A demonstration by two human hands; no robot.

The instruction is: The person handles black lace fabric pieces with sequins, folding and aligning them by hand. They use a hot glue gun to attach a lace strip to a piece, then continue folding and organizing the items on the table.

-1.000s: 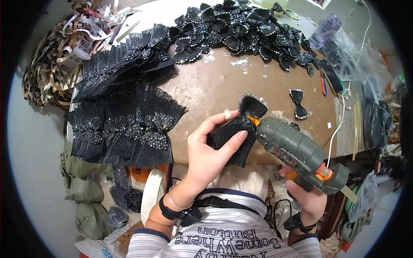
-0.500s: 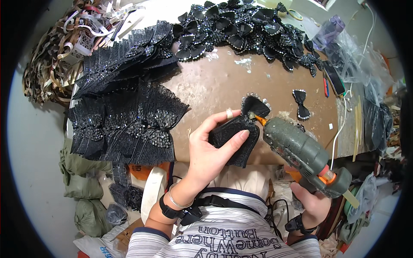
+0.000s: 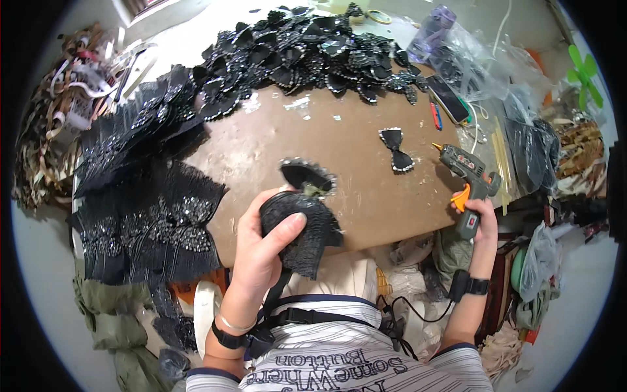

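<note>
My left hand (image 3: pixel 253 243) pinches a folded black lace piece (image 3: pixel 304 228) over the near part of the table, thumb pressed on its front. From the top of that piece stands a black bow (image 3: pixel 304 174) edged with rhinestones; a pale blob of glue shows at its base. Off to the right, my right hand (image 3: pixel 484 219) grips the handle of a dark green glue gun (image 3: pixel 467 164) by the table's right side. Its orange nozzle points up and left, well apart from the lace. A loose black bow (image 3: pixel 396 150) with rhinestone ends lies on the table between the hands.
Many black rhinestone bows (image 3: pixel 294 59) are heaped along the table's far side. Black lace pieces (image 3: pixel 150 219) are stacked at the left. A phone (image 3: pixel 449 99), a red-and-blue cutter (image 3: pixel 436 116), glue sticks (image 3: pixel 501 157) and plastic bags (image 3: pixel 490 72) sit at the right.
The glue gun has pulled away from the bow to the right, and its nozzle no longer touches the glue spot. My left hand still holds the lace piece, now tilted. The view has shifted.
</note>
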